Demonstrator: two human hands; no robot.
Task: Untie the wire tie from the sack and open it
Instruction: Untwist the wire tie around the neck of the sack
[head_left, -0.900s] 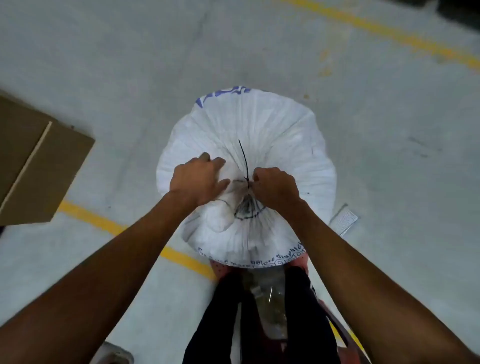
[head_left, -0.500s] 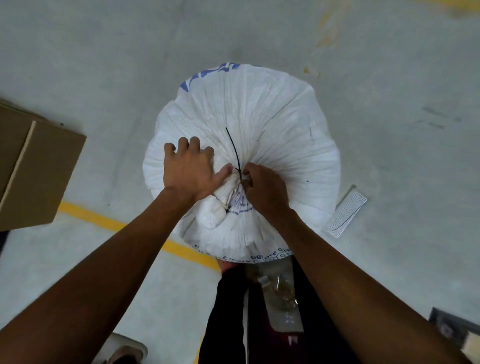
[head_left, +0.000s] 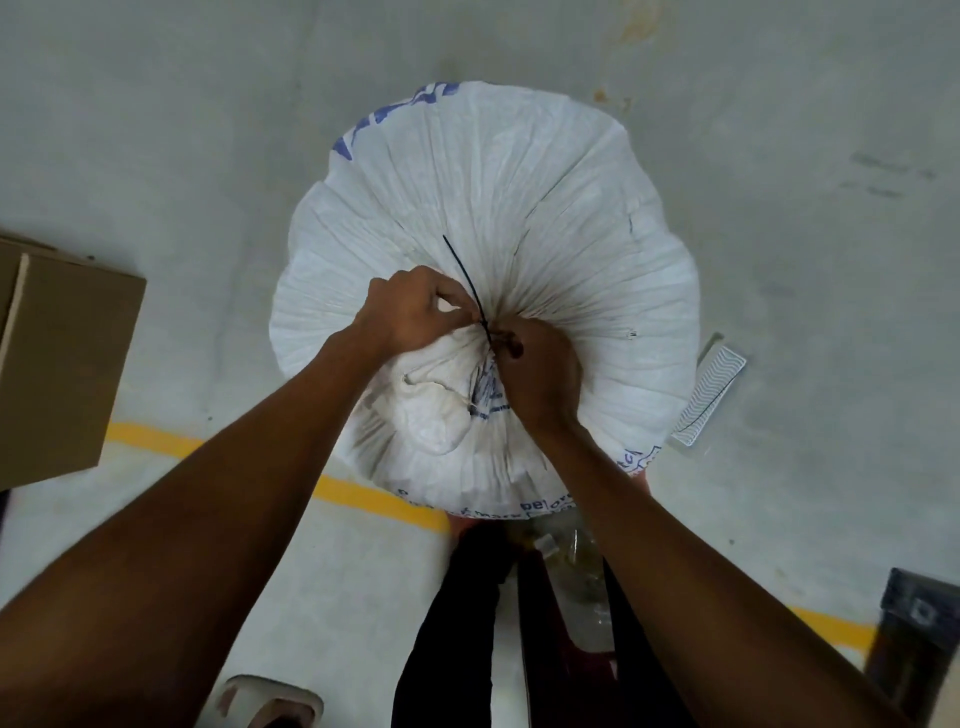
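A full white woven sack (head_left: 545, 208) with blue print stands upright on the floor, its mouth gathered into a bunched neck near the middle. A thin black wire tie (head_left: 465, 283) circles that neck, its free end sticking up and away from me. My left hand (head_left: 410, 312) is closed on the neck just left of the tie, fingertips at the tie. My right hand (head_left: 537, 374) pinches the tie at the knot from the right. The knot itself is hidden by my fingers.
A brown cardboard box (head_left: 57, 364) sits on the floor at the left. A small white patterned card (head_left: 709, 397) lies right of the sack. A yellow floor line (head_left: 156, 439) runs under the sack. A dark object (head_left: 914, 644) is at the lower right. My legs stand just behind the sack.
My left hand has curled from lying flat on the sack into a grip at the tie. My right hand stays at the knot. The camera has moved closer.
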